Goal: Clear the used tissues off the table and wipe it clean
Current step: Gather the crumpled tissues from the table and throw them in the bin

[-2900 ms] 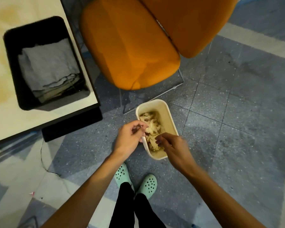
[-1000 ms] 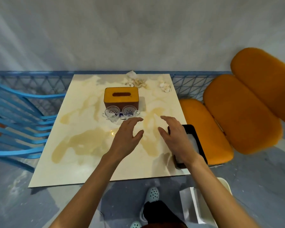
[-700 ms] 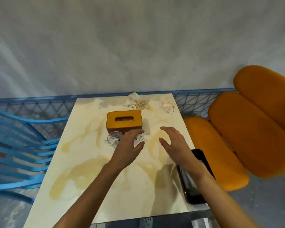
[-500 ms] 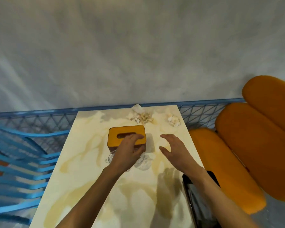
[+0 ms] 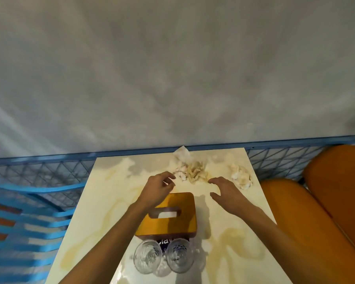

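Hands had advanced within a second from the near half of the table (image 5: 111, 191) to its far edge. Left hand (image 5: 158, 188), fingers loosely curled and empty, hovered past the tissue box (image 5: 170, 216), just beside the larger heap of used tissues (image 5: 191, 171). Right hand (image 5: 223, 191), spread and empty, hung between that heap and the smaller wad (image 5: 241, 177). Another pickup looked imminent; wiping had not begun.

Left hand (image 5: 156, 190) and right hand (image 5: 225, 193) hover, fingers relaxed, near crumpled tissues (image 5: 193, 171) on the table (image 5: 103, 201).
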Demonstrator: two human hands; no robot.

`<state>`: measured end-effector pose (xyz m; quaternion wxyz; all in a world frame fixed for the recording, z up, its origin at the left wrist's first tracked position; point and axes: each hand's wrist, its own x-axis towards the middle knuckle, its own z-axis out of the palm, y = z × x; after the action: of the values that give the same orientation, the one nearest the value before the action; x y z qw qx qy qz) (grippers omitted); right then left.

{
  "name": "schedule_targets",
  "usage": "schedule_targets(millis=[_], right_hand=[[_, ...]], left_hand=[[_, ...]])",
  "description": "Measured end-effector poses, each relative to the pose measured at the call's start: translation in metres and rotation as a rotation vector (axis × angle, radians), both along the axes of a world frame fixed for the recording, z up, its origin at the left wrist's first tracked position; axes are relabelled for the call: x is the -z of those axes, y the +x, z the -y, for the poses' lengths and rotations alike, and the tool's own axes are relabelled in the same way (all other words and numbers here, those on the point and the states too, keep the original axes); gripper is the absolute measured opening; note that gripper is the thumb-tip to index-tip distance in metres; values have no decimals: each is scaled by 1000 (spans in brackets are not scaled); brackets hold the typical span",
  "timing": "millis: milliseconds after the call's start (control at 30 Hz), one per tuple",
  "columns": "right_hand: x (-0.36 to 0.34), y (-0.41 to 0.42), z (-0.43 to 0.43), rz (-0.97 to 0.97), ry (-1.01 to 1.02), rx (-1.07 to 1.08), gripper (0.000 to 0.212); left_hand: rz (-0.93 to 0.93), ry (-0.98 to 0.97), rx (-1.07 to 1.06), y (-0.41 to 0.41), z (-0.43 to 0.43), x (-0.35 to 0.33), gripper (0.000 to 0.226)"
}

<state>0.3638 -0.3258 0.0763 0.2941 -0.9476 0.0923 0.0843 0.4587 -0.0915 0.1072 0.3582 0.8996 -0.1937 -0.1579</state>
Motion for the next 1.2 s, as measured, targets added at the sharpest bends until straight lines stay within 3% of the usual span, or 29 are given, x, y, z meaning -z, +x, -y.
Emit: schedule_targets(millis=[300, 533, 700, 833, 1033, 1200], right_hand=[[58, 147, 28, 0, -32, -94, 33], [103, 232, 25, -60, -269, -287, 46], [127, 275, 15, -192, -446, -421, 61], [136, 287, 12, -111, -522, -433, 49], [142, 266, 26, 32, -407, -371, 22], [122, 251, 32, 163, -179, -171, 10]], left_hand=[[-250, -90, -250, 105, 48, 88, 17], [-164, 88, -234, 142, 76, 143, 25], [66, 366, -62, 148, 89, 159, 39], [77, 334, -6, 156, 85, 166, 32], [7, 213, -51, 157, 79, 171, 18], [19, 147, -126, 153, 74, 162, 15]])
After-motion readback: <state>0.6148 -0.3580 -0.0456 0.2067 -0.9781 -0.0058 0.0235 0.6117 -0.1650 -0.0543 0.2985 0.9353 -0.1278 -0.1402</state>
